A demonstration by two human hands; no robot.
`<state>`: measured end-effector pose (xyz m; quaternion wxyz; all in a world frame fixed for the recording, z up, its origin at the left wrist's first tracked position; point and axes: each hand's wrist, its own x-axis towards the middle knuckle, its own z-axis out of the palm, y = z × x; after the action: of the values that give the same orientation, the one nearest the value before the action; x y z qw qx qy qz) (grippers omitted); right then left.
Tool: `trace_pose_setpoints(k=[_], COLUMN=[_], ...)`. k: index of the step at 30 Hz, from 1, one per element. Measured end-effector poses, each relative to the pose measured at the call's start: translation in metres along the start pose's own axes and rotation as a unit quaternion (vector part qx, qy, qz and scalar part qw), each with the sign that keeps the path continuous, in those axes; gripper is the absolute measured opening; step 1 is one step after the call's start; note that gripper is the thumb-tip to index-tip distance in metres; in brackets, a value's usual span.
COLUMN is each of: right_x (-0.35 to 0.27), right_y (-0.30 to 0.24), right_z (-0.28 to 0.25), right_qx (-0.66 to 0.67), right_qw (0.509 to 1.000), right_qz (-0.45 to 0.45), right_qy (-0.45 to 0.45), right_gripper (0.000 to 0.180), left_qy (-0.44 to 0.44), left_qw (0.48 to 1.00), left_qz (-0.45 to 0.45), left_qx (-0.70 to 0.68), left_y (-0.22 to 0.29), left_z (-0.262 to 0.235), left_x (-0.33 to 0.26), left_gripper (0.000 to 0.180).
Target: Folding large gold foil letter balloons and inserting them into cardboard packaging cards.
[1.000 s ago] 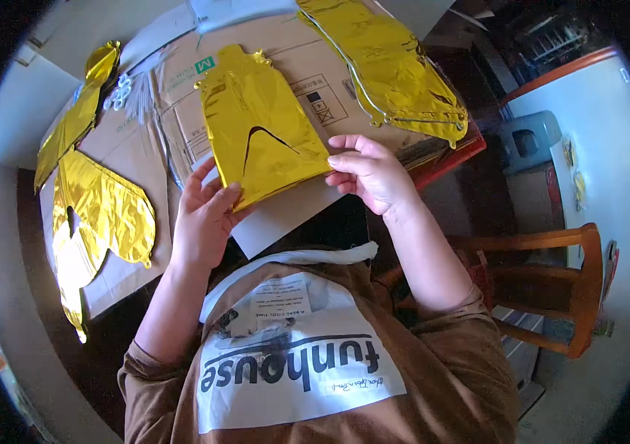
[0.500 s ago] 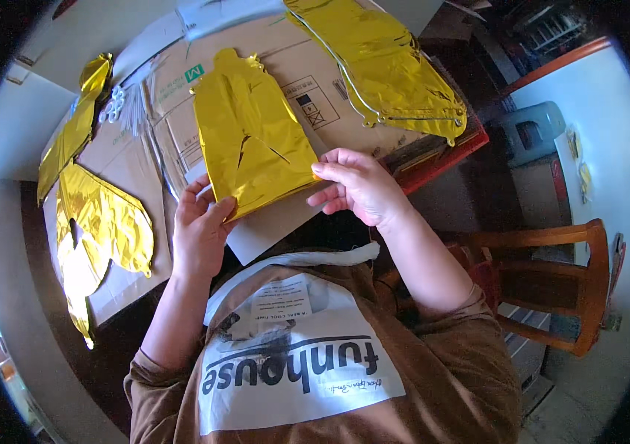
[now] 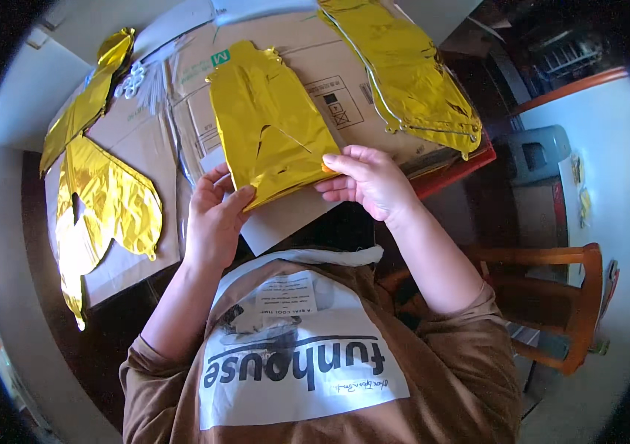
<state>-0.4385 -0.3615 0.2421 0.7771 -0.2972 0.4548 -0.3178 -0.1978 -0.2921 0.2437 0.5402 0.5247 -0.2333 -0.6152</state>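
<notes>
A flat, folded gold foil balloon lies over the cardboard in front of me, its near edge lifted. My left hand pinches the near left corner, thumb on top and fingers beneath. At the near right corner my right hand grips the foil between thumb and fingers. A small orange bit shows by the right thumb; I cannot make out what it is. Creases or slits run across the balloon's lower half. Under it, a white sheet sticks out toward me.
More flat gold foil balloons lie at the left and at the far right. Thin white sticks and small white rings rest on the cardboard. A wooden chair stands to my right, a grey-blue plastic stool farther back.
The whole view has shifted slightly, with the tabletop things sitting farther right and mostly higher. Both hands keep the same grip on the balloon's near corners.
</notes>
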Motion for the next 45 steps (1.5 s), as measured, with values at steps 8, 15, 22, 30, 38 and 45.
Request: trace_pose_setpoints(k=[8, 15, 22, 30, 38, 45], right_x=[0.007, 0.008, 0.014, 0.014, 0.013, 0.011], right_y=[0.004, 0.000, 0.009, 0.007, 0.005, 0.008], right_z=[-0.004, -0.005, -0.010, -0.005, 0.003, 0.007], right_qx=[0.014, 0.015, -0.006, -0.015, -0.046, -0.018], right_qw=[0.999, 0.998, 0.998, 0.998, 0.998, 0.999], right_qz=[0.012, 0.009, -0.007, -0.013, -0.012, -0.014], right_qy=[-0.042, -0.057, -0.057, -0.061, -0.041, -0.038], right_gripper=[0.013, 0.011, 0.013, 0.014, 0.013, 0.016], left_qy=[-0.016, -0.039, -0.048, -0.057, -0.099, -0.122], left_qw=[0.997, 0.996, 0.995, 0.986, 0.972, 0.969], left_qz=[-0.048, -0.061, -0.077, -0.139, -0.179, -0.200], left_qx=[-0.063, -0.054, 0.029, -0.068, -0.111, -0.081], left_y=[0.010, 0.014, 0.013, 0.024, 0.021, 0.022], left_z=[-0.010, -0.025, -0.033, -0.031, -0.029, -0.024], left_x=[-0.010, -0.011, -0.012, -0.015, -0.011, -0.009], left_gripper=[0.025, 0.018, 0.013, 0.012, 0.033, 0.033])
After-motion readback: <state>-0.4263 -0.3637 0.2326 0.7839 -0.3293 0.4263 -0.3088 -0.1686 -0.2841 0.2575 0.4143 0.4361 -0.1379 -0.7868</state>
